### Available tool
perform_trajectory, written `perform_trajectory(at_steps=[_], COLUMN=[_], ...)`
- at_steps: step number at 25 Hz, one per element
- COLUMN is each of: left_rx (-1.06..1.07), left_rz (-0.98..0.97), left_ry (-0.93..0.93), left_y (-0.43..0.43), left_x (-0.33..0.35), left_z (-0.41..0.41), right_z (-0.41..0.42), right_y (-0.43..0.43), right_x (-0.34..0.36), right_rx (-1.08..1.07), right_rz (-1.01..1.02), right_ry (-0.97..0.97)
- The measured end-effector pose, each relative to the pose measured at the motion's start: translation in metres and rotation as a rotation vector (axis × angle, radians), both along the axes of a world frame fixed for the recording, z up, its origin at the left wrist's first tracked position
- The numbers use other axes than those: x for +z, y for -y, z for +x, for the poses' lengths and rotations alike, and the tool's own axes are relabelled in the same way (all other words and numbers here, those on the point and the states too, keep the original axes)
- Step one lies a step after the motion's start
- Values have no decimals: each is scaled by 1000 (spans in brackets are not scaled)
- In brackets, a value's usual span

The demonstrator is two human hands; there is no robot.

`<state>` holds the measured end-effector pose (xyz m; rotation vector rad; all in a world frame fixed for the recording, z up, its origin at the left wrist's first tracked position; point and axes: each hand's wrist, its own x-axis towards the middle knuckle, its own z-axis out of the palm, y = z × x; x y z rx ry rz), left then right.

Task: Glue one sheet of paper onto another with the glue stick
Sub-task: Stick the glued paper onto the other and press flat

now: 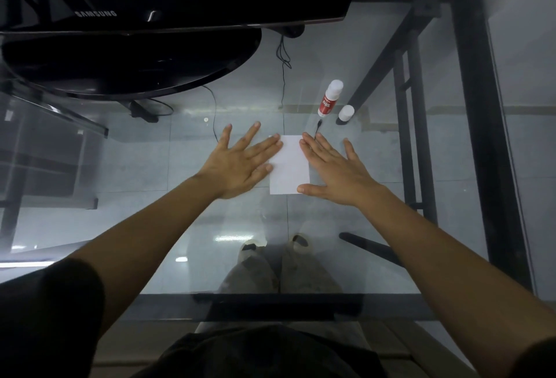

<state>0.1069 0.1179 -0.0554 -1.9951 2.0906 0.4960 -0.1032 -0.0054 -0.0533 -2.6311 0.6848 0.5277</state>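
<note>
Pressing flat with spread fingers (272,146) of the left hand (240,164) on the left edge of the white paper (289,164), gripping nothing. Lying equally flat and splayed on the paper's right edge with the right hand (337,170), thumb resting at the near right corner, likewise holding nothing. Showing as a single white rectangle between the two hands in the middle of the glass worktop (180,227); possibly two sheets stacked, though only a sliver at the far left corner hinting at a second one. Lying on its side just beyond the right hand: the glue stick (329,99), uncapped, red label up. Standing just right of it, apart: its white cap (346,112). Looming at the far left: a black monitor (150,1) on its round stand.
</note>
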Motion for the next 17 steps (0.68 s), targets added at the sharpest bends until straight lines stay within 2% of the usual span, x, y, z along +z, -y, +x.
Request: perform_trajectory(at_steps=[3, 7, 12, 17], left_rx=[53, -69, 103, 278], left_rz=[-10, -8, -37, -19], left_ry=[-23, -39, 5, 86], left_y=[2, -18, 15, 4], left_x=[6, 1, -3, -5], left_z=[-7, -30, -25, -44], right_z=[0, 1, 2, 5], right_y=[0, -1, -2, -4], right_x=[1, 3, 6, 7], right_rx=[-4, -6, 7, 26], right_rz=[13, 26, -1, -76], right_ry=[-8, -6, -35, -76])
